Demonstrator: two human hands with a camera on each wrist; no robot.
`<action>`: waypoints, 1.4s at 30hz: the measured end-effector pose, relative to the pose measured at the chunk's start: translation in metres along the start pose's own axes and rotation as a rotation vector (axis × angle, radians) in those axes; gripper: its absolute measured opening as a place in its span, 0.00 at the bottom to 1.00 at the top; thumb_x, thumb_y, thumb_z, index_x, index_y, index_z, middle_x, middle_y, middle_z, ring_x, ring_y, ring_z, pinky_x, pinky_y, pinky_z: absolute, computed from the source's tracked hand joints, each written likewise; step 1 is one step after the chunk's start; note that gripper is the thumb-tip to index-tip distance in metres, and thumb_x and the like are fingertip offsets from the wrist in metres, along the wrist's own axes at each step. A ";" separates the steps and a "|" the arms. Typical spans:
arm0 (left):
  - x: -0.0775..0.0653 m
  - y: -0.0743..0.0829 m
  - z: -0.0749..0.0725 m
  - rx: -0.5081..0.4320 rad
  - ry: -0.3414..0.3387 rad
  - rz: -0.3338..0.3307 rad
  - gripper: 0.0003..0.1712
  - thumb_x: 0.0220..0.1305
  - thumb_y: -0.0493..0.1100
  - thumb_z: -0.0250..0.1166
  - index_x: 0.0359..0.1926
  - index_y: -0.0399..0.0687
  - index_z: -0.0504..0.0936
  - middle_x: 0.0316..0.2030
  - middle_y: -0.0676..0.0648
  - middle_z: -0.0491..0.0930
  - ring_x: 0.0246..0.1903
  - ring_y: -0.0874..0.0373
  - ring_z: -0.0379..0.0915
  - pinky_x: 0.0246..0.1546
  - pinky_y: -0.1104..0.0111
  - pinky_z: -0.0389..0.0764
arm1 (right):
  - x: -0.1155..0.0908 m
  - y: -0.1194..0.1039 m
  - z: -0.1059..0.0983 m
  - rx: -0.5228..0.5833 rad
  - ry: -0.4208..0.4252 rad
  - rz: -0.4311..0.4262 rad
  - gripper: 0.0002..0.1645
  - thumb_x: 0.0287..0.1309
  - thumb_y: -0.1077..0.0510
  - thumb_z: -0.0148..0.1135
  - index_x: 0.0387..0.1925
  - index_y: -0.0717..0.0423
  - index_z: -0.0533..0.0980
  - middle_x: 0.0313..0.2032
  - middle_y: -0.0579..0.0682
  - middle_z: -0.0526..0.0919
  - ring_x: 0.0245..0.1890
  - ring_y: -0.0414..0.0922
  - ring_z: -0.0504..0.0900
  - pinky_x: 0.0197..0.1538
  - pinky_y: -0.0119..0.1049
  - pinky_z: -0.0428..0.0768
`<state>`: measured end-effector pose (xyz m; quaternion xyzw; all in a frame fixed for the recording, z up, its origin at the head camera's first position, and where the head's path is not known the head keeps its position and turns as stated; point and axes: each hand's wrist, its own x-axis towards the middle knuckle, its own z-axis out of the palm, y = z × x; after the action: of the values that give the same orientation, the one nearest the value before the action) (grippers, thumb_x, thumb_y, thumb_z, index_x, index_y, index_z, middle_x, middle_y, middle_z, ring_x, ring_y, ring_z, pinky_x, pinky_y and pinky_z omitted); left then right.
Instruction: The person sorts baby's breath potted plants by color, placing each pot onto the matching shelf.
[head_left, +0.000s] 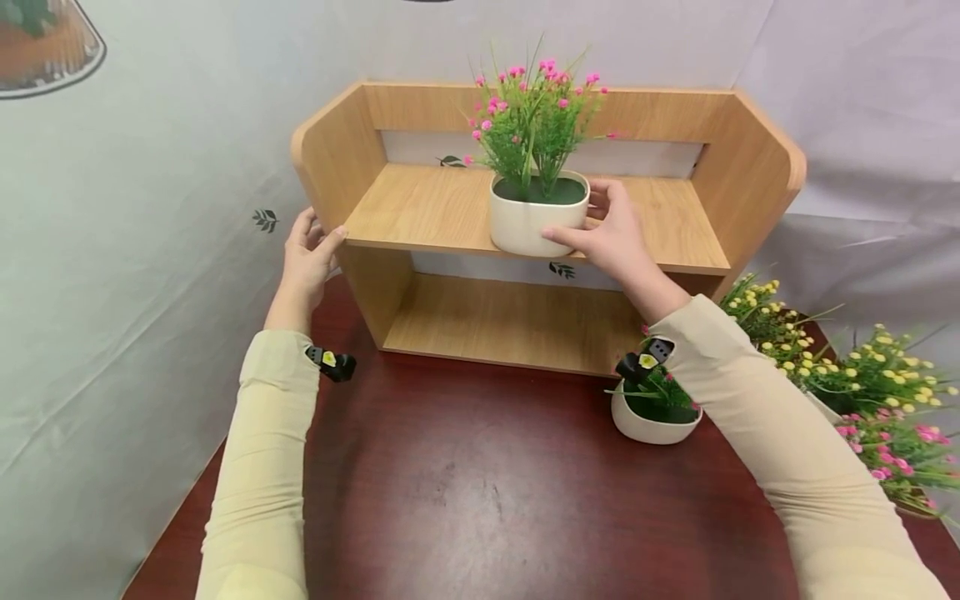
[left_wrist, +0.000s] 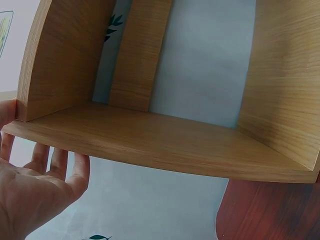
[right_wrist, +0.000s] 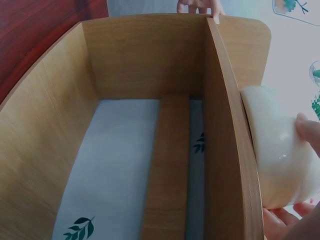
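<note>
A white oval flowerpot (head_left: pixel 528 229) with pink flowers (head_left: pixel 551 83) and green leaves stands at the front edge of the upper board of a wooden shelf (head_left: pixel 420 204). My right hand (head_left: pixel 618 237) grips its right end, thumb on the front and fingers round the side. The right wrist view shows the pot (right_wrist: pixel 277 145) flush with the board's edge, partly past it. At the shelf's left side panel, my left hand (head_left: pixel 302 267) holds on, thumb at the front edge and fingers bent along the outer face, as the left wrist view also shows.
On the dark red table (head_left: pixel 465 467), another white pot (head_left: pixel 652 429) stands by the shelf's front right corner, partly behind my right sleeve. Several yellow-flowered plants (head_left: pixel 862 367) and a pink-flowered one (head_left: pixel 900 454) stand farther right. A pale wall covering (head_left: pixel 150 250) hangs behind.
</note>
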<state>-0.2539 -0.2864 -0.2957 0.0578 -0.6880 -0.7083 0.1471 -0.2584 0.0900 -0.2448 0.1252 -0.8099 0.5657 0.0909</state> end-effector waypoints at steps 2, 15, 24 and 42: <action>0.000 -0.001 0.000 0.014 0.000 -0.002 0.28 0.67 0.39 0.58 0.65 0.63 0.66 0.68 0.42 0.61 0.65 0.47 0.61 0.66 0.51 0.63 | 0.001 -0.001 0.003 -0.016 -0.003 0.004 0.48 0.42 0.58 0.76 0.62 0.61 0.59 0.60 0.58 0.68 0.59 0.50 0.71 0.61 0.42 0.74; 0.002 0.001 -0.006 0.012 0.017 -0.003 0.29 0.67 0.39 0.58 0.66 0.63 0.65 0.68 0.42 0.61 0.64 0.47 0.62 0.66 0.51 0.63 | 0.013 -0.011 0.028 -0.066 -0.031 0.002 0.51 0.40 0.53 0.78 0.63 0.61 0.59 0.60 0.58 0.69 0.60 0.51 0.72 0.62 0.39 0.73; 0.002 0.002 -0.005 0.044 0.010 -0.012 0.29 0.67 0.41 0.59 0.67 0.64 0.65 0.69 0.44 0.60 0.66 0.46 0.60 0.67 0.50 0.61 | 0.020 -0.016 0.043 -0.079 -0.038 0.027 0.51 0.41 0.52 0.78 0.62 0.60 0.59 0.61 0.57 0.69 0.61 0.51 0.71 0.62 0.39 0.73; -0.001 0.007 -0.001 0.011 -0.003 0.010 0.28 0.64 0.40 0.62 0.64 0.63 0.69 0.64 0.43 0.66 0.59 0.51 0.67 0.66 0.50 0.63 | 0.031 -0.029 0.070 -0.070 -0.037 0.034 0.49 0.41 0.54 0.77 0.62 0.61 0.60 0.61 0.56 0.69 0.61 0.49 0.71 0.62 0.34 0.72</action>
<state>-0.2513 -0.2871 -0.2893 0.0539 -0.6925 -0.7038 0.1492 -0.2797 0.0120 -0.2339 0.1187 -0.8329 0.5360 0.0704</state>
